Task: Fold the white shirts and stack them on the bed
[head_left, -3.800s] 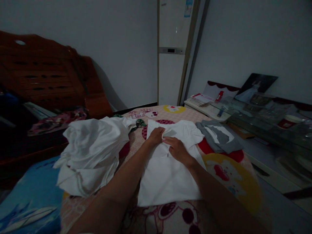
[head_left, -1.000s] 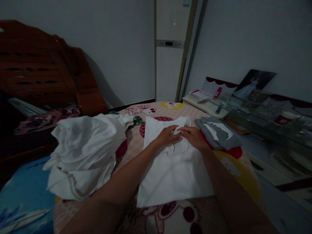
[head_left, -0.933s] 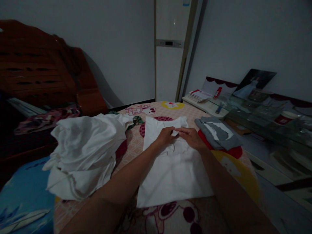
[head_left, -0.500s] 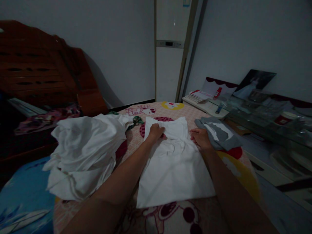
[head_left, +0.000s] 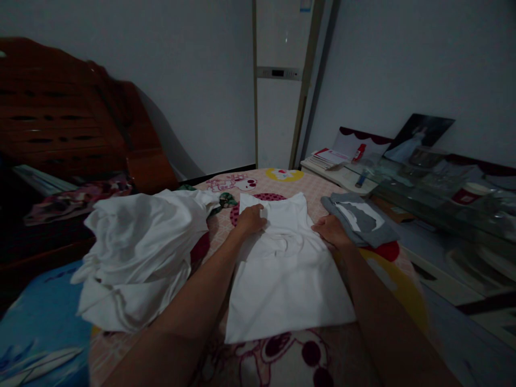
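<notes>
A white shirt-like garment (head_left: 290, 290), its sides folded in, lies on the patterned tablecloth in front of me. Its upper part is narrower and has creases across the middle. My left hand (head_left: 252, 219) is closed on the left side of that upper part, fingers curled over the cloth. At the opposite edge, my right hand (head_left: 331, 230) pinches the fabric between thumb and fingers. Left of my left forearm sits a loose heap of white clothes (head_left: 141, 242). A folded grey garment with a white print (head_left: 363, 217) rests just beyond my right hand.
The round table wears a pink patterned tablecloth (head_left: 234, 184). At left are a wooden chair (head_left: 68, 118) and a blue cloth-covered surface (head_left: 36, 322). A glass-topped cabinet (head_left: 423, 199) with papers and a paper cup (head_left: 471, 194) stands at right. A tall white air conditioner (head_left: 278, 118) is behind.
My left hand has shifted slightly left on the garment's upper part. My right hand stays at the right edge, and that edge is drawn in a little.
</notes>
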Available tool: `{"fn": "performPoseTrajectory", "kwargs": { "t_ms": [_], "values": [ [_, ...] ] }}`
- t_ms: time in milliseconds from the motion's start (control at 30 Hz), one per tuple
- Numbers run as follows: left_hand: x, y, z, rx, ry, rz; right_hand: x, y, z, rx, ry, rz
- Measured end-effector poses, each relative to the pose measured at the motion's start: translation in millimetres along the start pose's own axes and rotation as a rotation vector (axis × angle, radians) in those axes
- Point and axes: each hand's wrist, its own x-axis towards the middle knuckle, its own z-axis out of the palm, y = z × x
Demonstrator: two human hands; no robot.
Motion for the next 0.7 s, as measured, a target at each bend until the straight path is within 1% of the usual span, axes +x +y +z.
{"fn": "performPoseTrajectory", "kwargs": {
  "t_ms": [100,167,400,533,633,700],
  "values": [
    [-0.9,0.1,-0.7,-0.002,-0.023,0.002,0.6,3.4,-1.1,0.105,0.045,0.073],
    [-1.5,1.2,-1.0,-0.005,-0.027,0.003,1.0,5.5,-2.0,0.065,0.071,0.092],
    [-1.4,3.8,2.1,0.006,0.042,0.006,2.0,-0.1,2.1,-0.127,0.032,-0.045],
    [-1.2,-1.0,4.5,0.008,0.059,0.013,2.8,-1.0,6.2,-0.158,0.052,-0.043],
    [2.1,-3.5,-2.0,0.018,0.068,0.022,3.1,1.8,6.2,-0.122,0.061,-0.015],
    [8.2,0.7,-10.3,0.024,0.061,0.043,3.2,2.5,6.2,-0.124,0.055,-0.009]
  ]
}}
